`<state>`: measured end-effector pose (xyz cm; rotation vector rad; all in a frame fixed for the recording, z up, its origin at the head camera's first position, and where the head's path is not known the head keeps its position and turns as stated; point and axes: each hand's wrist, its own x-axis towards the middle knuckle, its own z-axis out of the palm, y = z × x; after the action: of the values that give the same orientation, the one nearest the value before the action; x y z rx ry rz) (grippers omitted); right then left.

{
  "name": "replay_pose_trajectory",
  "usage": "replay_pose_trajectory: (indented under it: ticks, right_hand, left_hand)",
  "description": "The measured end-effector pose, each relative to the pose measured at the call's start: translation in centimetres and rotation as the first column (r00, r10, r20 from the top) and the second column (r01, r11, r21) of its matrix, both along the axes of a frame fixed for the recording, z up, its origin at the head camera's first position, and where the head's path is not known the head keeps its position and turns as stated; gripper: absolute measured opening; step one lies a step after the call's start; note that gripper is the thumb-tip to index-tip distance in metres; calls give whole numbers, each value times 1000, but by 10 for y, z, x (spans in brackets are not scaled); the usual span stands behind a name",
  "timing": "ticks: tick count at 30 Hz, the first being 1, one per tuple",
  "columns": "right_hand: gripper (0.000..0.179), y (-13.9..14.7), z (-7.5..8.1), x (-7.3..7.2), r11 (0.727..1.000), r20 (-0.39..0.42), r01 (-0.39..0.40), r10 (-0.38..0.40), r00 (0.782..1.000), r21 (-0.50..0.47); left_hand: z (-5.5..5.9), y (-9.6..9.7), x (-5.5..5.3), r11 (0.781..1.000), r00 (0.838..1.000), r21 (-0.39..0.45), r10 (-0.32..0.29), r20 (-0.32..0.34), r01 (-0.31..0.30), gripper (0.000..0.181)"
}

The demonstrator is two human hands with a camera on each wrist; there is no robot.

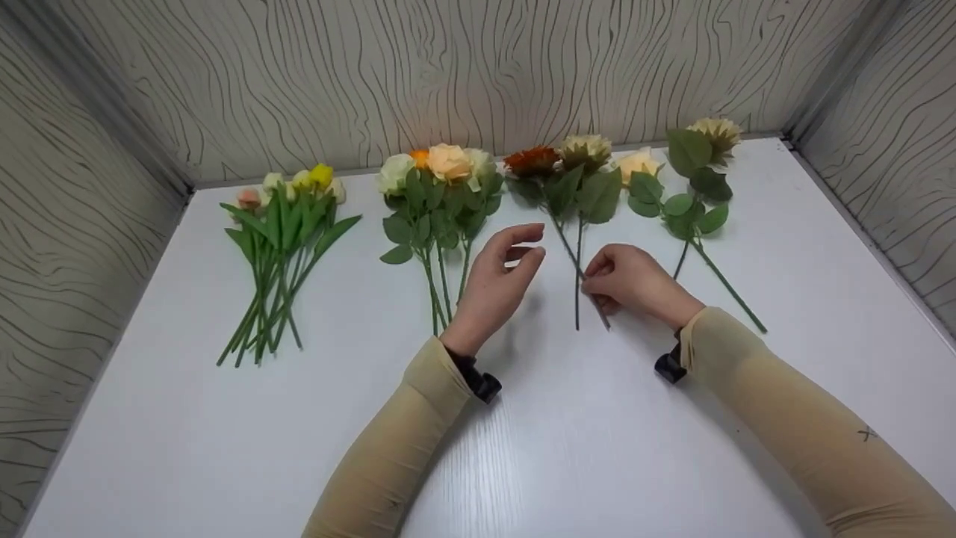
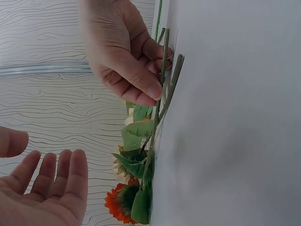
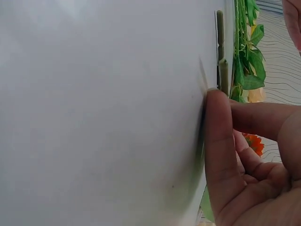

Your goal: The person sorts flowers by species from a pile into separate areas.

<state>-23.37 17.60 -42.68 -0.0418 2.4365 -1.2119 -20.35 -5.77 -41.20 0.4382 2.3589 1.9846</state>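
My right hand [image 1: 635,280] pinches the lower stem of an orange-red flower [image 1: 532,161] between thumb and fingers. Beside that bloom lies a cream flower [image 1: 586,152], its dark stem [image 1: 577,302] crossing the held one close to my fingertips. In the left wrist view the orange-red flower [image 2: 121,205] hangs at the end of the pinched stem. My left hand [image 1: 497,280] is held over the table with relaxed, slightly bent fingers and nothing in them. Just behind it lie several roses [image 1: 449,163] in cream, peach and orange, with part of their stems hidden by that hand.
Several tulips [image 1: 272,224] lie bundled on the left of the white table [image 1: 187,426]. Over to the right are a peach rose [image 1: 637,166] and another cream flower [image 1: 718,138] with crossing stems. A wood-patterned wall [image 1: 448,67] closes off the back.
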Motion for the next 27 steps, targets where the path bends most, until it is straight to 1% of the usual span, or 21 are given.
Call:
replay_pose_trajectory:
  ticks: [3,10,12,15,18,19,20,21,22,23,24,25,27]
  right_hand:
    - [23,0,0,1,1000,7,3,-3,1000,-3]
    - [22,6,0,3,1000,9,-2,1,1000,8]
    - [24,10,3,3,1000,8,1,-1,1000,28]
    - [26,20,9,-1,997,-21,2,0,1000,75]
    - [27,37,17,-11,993,-60,29,-22,998,115]
    - [28,44,19,-15,991,-73,47,-39,997,123]
    - [29,52,22,-20,988,-82,72,-61,995,135]
    - [30,61,24,-25,984,-94,102,-89,992,146]
    - [30,69,25,-30,979,-108,135,-120,987,150]
    - [31,78,27,-35,973,-128,169,-149,981,160]
    - [32,86,28,-39,964,-152,202,-177,973,171]
    - [32,94,28,-44,956,-173,233,-203,964,178]
    - [32,109,27,-51,937,-229,286,-238,944,202]
  left_hand:
    - [-1,1,0,1000,1000,-1,-11,-11,11,36]
    - [-2,2,1,1000,1000,-24,-14,-5,14,36]
    - [-2,2,2,1000,1000,-24,-16,-5,16,35]
    - [-1,2,3,999,1000,-35,-20,-11,20,34]
    - [3,4,7,994,997,-94,-56,-50,51,36]
    - [4,5,9,989,994,-130,-81,-77,71,37]
    - [5,7,11,979,988,-181,-111,-110,90,37]
    - [7,8,14,963,978,-245,-148,-146,109,38]
    - [8,10,16,940,963,-316,-193,-186,127,38]
    - [9,13,19,908,941,-394,-247,-231,141,38]
    - [10,15,22,869,912,-472,-305,-273,149,38]
    - [12,18,25,824,876,-547,-365,-314,147,38]
    - [14,23,31,731,794,-670,-481,-371,130,38]
